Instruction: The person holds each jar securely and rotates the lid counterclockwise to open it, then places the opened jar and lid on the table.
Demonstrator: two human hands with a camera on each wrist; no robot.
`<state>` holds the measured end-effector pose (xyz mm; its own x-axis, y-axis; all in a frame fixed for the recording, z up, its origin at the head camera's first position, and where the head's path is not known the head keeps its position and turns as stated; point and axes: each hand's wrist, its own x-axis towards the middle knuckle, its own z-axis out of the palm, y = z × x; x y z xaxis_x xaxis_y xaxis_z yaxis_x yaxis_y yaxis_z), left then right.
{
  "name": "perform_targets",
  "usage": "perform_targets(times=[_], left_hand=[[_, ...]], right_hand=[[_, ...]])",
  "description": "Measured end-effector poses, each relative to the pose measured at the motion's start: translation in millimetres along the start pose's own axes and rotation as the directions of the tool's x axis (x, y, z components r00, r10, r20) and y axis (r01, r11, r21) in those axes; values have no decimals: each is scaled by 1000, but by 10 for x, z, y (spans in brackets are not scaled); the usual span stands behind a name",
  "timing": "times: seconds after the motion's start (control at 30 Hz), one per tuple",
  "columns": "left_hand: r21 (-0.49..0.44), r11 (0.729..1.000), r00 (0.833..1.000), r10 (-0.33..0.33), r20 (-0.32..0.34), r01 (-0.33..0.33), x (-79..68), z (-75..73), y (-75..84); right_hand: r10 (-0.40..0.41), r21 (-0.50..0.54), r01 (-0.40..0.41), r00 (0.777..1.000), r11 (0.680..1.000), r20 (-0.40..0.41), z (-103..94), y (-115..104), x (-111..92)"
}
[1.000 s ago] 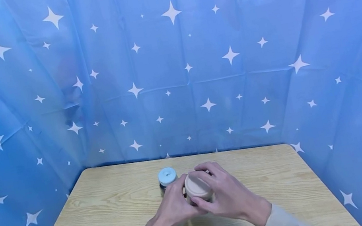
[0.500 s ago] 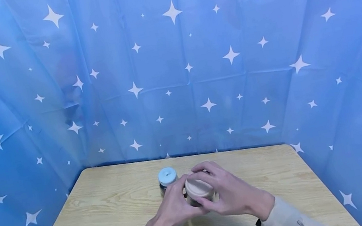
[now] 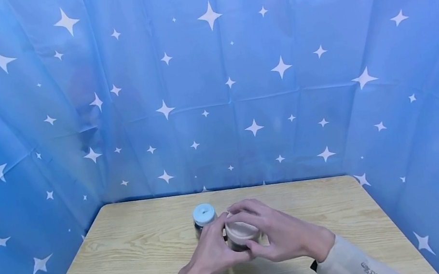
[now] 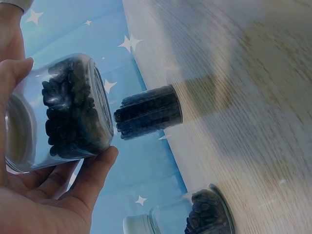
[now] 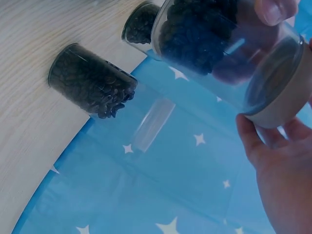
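Observation:
A clear jar, part-filled with dark beans, is held off the tabletop in front of me. My left hand grips the jar's body, thumb and fingers spread round it. On top, my right hand curls its fingers and thumb round the pale round lid. The lid sits on the jar's mouth; whether it is loose cannot be told. Just left of and behind my hands stands a second jar with a light-blue lid. My hands cover part of it in the head view.
Two other bean-filled containers show in the wrist views: a dark one and a jar with a whitish lid. The wooden tabletop ends at a blue star-patterned curtain behind and at both sides.
My right hand and wrist have turned and shifted slightly right, the fingers still round the lid. The left hand and the blue-lidded jar stay practically where they were.

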<state>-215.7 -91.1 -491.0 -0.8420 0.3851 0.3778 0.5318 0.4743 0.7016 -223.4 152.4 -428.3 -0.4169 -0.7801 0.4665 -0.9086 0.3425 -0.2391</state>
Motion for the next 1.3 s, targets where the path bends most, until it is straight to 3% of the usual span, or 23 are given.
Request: perform_targets(times=[0.17,0.33,0.67,1.07,1.3], left_hand=[[3,1000,1000,4,-2,-4,8,4,-21],[-20,1000,1000,-11,-2,11,16,7,-20],[23,999,998,48,-31,-47,-30,62,-38],[31,999,1000,-14,-27,15,2,36,-13],[30,999,1000,-11,-27,12,12,25,-14]], right_hand=[[11,-35,-12,999,999,-33,11,-15,3],[75,-67,-81,993,994,-94,42,-61,10],[118,-158,-151,972,976,-202,172,-140,5],[214,-201,-271,939,941,-268,268,-248,-7],[216,-185,-276,933,943,-288,299,-262,0]])
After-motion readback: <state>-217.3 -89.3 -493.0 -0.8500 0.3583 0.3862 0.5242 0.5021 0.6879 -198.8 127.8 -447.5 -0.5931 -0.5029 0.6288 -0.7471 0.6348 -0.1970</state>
